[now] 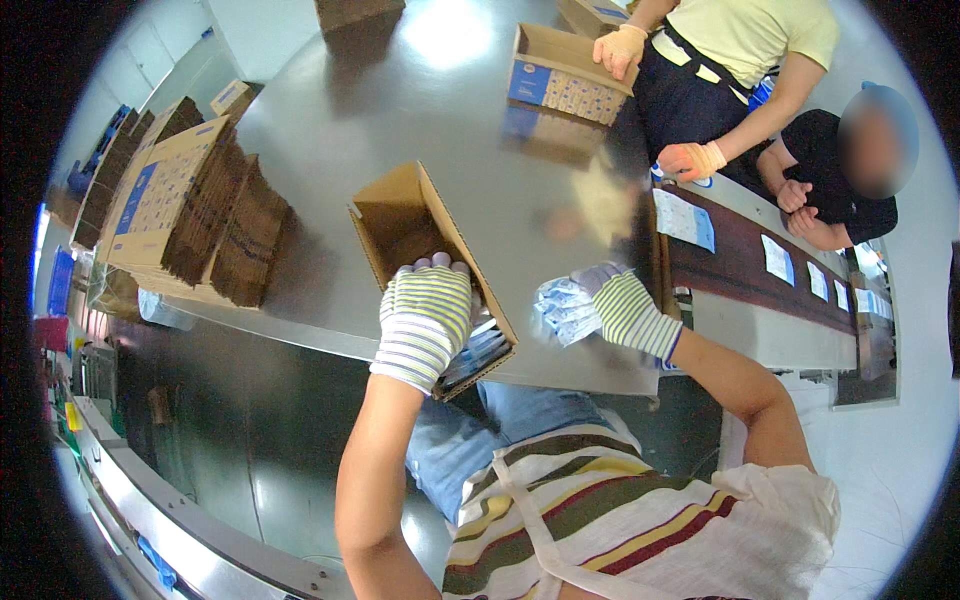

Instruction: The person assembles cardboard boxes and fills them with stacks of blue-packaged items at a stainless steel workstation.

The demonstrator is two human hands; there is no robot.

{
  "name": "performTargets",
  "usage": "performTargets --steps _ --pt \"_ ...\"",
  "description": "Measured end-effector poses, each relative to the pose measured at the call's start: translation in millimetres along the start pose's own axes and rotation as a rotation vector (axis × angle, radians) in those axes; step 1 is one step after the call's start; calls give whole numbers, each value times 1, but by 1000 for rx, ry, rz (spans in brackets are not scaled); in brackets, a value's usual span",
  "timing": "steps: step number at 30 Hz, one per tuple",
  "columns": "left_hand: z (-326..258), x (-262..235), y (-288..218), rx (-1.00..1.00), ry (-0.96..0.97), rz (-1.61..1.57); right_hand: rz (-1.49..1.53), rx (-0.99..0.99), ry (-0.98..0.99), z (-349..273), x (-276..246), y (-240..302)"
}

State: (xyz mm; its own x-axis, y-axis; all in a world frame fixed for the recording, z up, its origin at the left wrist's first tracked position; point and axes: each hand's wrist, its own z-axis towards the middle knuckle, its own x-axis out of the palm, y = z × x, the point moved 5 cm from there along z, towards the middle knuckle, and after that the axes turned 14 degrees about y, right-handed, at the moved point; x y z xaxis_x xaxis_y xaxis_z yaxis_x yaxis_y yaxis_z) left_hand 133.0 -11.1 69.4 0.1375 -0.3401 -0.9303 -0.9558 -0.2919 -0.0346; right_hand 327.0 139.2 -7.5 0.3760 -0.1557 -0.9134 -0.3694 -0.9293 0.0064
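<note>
My left hand (427, 318), in a striped glove, reaches over the left wall of an open cardboard box (468, 262) near the table's front edge. Its fingers bend down into the box, and what they grip is hidden. Blue-and-white packets (482, 350) stand in the near end of the box, beside that hand. To the right, my right hand (628, 305), gloved alike, is closed on a bunch of shiny blue-and-white plastic packets (568, 310) just over the metal table (470, 130).
Stacked flattened cartons (180, 215) stand on the left. Across the table, a co-worker's gloved hand (620, 50) rests on another carton (570, 75); their other hand (690, 160) is by a conveyor belt (735, 270) carrying flat packets (685, 220). Another person (835, 160) sits beyond the belt.
</note>
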Motion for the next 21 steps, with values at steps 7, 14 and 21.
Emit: performTargets --steps 7,14,21 --pt "4 -1 12 -104 149 -79 939 -622 -472 55 -105 -13" --pt "-1 -4 5 -33 30 -97 354 -902 -533 110 -178 131" --pt "-3 -10 3 -32 90 -185 132 -288 -202 163 -138 118"
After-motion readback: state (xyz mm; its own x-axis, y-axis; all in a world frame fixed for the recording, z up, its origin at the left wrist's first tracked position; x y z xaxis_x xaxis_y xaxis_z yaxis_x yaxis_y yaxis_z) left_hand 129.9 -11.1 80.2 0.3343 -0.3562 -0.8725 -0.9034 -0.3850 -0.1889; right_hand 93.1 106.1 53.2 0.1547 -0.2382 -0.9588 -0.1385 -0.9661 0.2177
